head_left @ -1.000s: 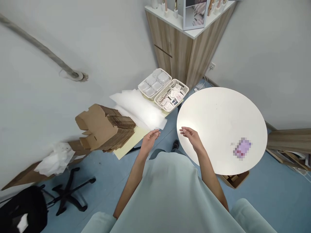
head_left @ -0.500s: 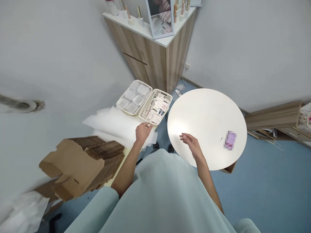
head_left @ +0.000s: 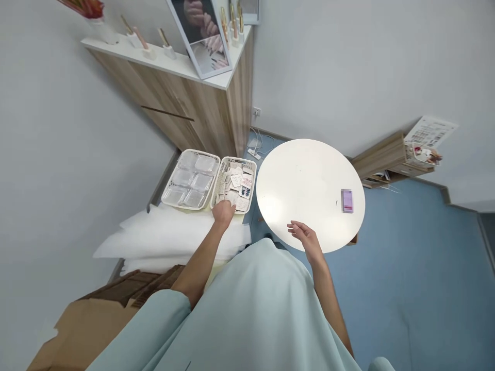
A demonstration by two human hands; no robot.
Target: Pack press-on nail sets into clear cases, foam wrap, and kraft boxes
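Across the middle of the round table [head_left: 305,175], a path is left open until the right edge, where it is blocked by a phone [head_left: 347,201]. Over the near edge, room is taken up by the right hand [head_left: 303,236]. Between the table's left edge and the card basket [head_left: 251,191], only a narrow strip of floor [head_left: 254,214] is left. The basket can be entered from above, but its near-left corner is covered by the left hand [head_left: 224,212]; its left edge is crowded by the basket of plastic boxes [head_left: 181,206].
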